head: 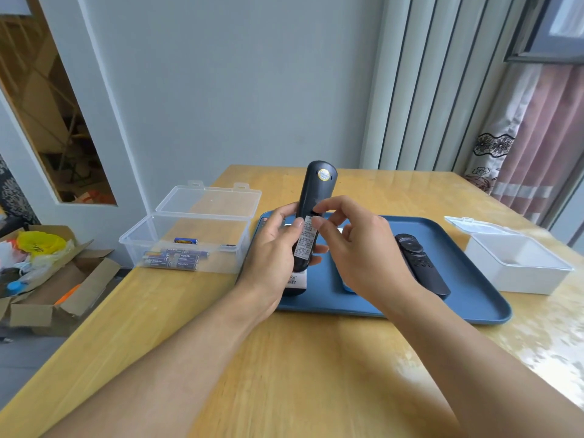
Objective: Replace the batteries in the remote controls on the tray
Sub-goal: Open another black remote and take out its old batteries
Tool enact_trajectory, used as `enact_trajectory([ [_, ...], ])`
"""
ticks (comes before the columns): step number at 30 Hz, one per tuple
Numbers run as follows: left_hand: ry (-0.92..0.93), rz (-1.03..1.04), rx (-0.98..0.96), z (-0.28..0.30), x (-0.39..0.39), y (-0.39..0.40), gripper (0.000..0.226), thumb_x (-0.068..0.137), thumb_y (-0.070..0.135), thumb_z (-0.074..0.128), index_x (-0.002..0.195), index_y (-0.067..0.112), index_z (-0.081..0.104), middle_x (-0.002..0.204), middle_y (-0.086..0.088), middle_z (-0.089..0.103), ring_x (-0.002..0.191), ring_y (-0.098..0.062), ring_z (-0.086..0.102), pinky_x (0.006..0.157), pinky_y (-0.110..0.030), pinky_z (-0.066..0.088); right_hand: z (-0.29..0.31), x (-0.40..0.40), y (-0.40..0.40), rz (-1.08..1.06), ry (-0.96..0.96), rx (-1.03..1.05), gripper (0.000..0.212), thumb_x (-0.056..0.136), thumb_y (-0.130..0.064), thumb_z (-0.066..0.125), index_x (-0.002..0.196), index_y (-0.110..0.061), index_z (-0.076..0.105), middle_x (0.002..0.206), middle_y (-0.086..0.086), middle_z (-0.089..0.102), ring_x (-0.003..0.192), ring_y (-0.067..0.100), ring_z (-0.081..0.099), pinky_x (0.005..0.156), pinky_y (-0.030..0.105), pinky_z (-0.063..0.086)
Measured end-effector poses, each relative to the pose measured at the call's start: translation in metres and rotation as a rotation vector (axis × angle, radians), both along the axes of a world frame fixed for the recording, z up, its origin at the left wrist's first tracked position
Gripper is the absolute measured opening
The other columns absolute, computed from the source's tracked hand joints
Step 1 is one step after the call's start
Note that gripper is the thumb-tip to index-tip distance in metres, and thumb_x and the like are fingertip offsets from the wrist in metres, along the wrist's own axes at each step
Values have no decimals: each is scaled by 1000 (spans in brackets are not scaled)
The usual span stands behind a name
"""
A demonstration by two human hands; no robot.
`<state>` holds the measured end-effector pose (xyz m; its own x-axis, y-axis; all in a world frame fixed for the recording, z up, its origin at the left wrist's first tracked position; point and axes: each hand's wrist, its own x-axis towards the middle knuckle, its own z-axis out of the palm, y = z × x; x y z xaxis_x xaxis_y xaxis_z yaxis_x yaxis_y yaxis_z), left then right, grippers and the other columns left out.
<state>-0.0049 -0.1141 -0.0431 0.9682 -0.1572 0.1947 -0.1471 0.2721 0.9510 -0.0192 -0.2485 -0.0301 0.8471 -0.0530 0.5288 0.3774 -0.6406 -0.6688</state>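
Left hand [271,248] grips a dark remote [311,213], back facing me, lifted over the blue tray [474,298] on the table [284,358]. Right hand's [357,248] curled fingers touch its labelled back. I see another black remote [420,263] on the tray; batteries [177,259] lie in the clear box [189,229] left of it.

Glossy wood table [316,358], matt blue plastic tray [467,298], clear plastic box [189,235]

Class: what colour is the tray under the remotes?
Blue; the tray shows in the head view.
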Motion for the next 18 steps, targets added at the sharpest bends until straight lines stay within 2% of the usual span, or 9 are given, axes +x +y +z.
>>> enact_trajectory([
  [3, -2, -10, 31, 0, -1, -1, 28, 108, 15, 44, 131, 20, 58, 99, -6, 72, 68, -12, 70, 68, -30, 57, 3, -1, -1, 27, 30, 15, 7, 97, -35, 61, 100, -29, 59, 82, -13, 61, 49, -2, 54, 55, 26, 31],
  [6, -2, -13, 41, 0, -2, -2, 27, 106, 17, 47, 131, 19, 59, 106, -12, 73, 70, -11, 70, 70, -30, 58, 3, 0, -3, 33, 48, 26, 19, 91, -45, 66, 98, -30, 56, 85, -12, 63, 60, 3, 56, 60, 29, 40],
  [9, -1, -11, 39, -2, -1, -3, 27, 107, 16, 45, 129, 20, 60, 102, -7, 74, 72, -10, 70, 75, -34, 57, 2, 1, -3, 40, 82, 43, 23, 89, -46, 69, 98, -31, 53, 86, -10, 63, 77, 15, 67, 62, 33, 45],
  [13, 16, -9, 35, -2, 0, -3, 28, 107, 15, 43, 130, 18, 60, 101, -2, 73, 70, -8, 69, 72, -30, 56, 3, 1, -2, 36, 102, 52, 22, 90, -43, 69, 98, -30, 53, 88, -10, 63, 81, 16, 69, 66, 34, 47],
  [15, 23, -7, 41, -3, 1, -2, 28, 107, 15, 42, 128, 17, 62, 100, 0, 73, 72, -7, 69, 69, -28, 55, 4, 0, -3, 42, 107, 64, 20, 91, -39, 70, 96, -28, 53, 89, -10, 64, 79, 12, 68, 66, 31, 46],
  [18, 48, -3, 48, -5, 3, -1, 29, 108, 16, 42, 124, 15, 66, 97, 2, 75, 78, -12, 70, 68, -26, 55, 7, -2, -2, 85, 141, 132, 18, 93, -30, 69, 96, -22, 53, 90, -9, 65, 59, 1, 63, 62, 23, 42],
])
